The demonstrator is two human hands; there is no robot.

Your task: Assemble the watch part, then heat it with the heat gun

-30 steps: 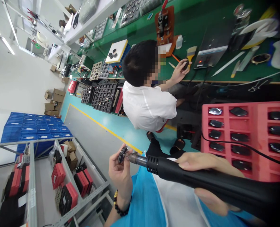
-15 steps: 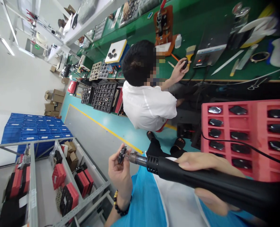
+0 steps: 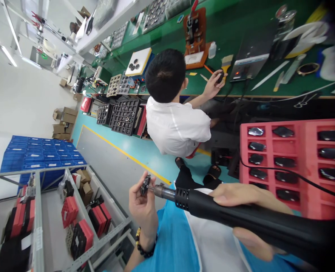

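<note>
My left hand (image 3: pixel 142 202), with a beaded bracelet at the wrist, pinches a small dark part (image 3: pixel 145 185) that looks like a watch case, between thumb and fingers. My right hand (image 3: pixel 249 200) is wrapped around the thick black handle of a hot air gun (image 3: pixel 212 204). Its vented collar and narrow metal nozzle point left, and the tip meets or nearly meets the dark part; I cannot tell if they touch. The rear of the handle fades into shadow at the right edge.
Red foam trays (image 3: pixel 300 173) with glossy black pieces stand at right, a black cord (image 3: pixel 292 173) crossing them. A co-worker in a white shirt (image 3: pixel 175 126) sits ahead at the green bench (image 3: pixel 258 15). Metal shelving (image 3: pixel 38 226) stands at lower left; blue bins (image 3: pixel 42 151) are behind it.
Both hands keep their grip, and the hot air gun and the dark part have hardly moved. The view shifts slightly. The co-worker's head has turned further away from me.
</note>
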